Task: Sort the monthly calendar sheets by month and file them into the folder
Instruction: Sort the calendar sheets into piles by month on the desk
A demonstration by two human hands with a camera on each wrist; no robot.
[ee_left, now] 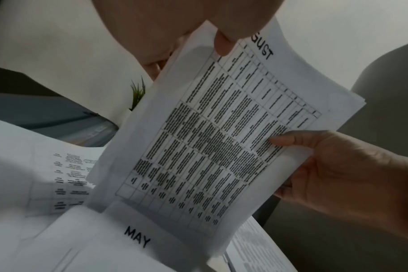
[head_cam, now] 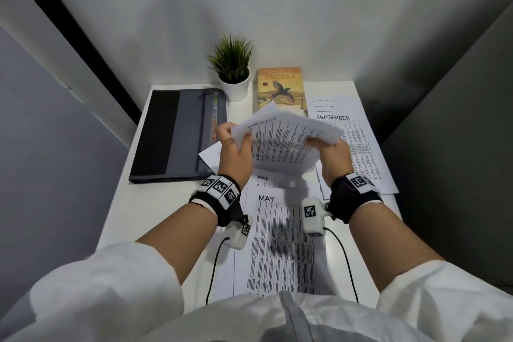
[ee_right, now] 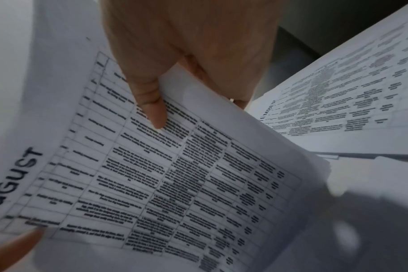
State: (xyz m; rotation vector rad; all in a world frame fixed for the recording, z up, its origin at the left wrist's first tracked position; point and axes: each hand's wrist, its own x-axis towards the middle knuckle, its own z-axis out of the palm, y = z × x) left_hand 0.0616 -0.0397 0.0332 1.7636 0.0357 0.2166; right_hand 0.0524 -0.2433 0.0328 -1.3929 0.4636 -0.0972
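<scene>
Both hands hold a stack of calendar sheets (head_cam: pixel 286 141) in the air over the middle of the table, with an AUGUST sheet (ee_left: pixel 221 139) (ee_right: pixel 165 174) on top. My left hand (head_cam: pixel 236 144) pinches the stack's left edge near the heading, thumb (ee_left: pixel 221 44) on top. My right hand (head_cam: pixel 327 151) grips the right edge, its thumb (ee_right: pixel 151 103) pressing the printed grid. MAY sheets (head_cam: pixel 277 230) (ee_left: pixel 138 237) lie on the table below the hands. A SEPTEMBER sheet (head_cam: pixel 349 130) (ee_right: pixel 338 95) lies at the right. The dark grey folder (head_cam: pixel 177 133) lies closed at the left.
A potted plant (head_cam: pixel 233 69) and an orange book (head_cam: pixel 280 89) stand at the back of the white table (head_cam: pixel 133 214). Another sheet (head_cam: pixel 211 155) pokes out beside the folder. Grey booth walls close in on the left, back and right.
</scene>
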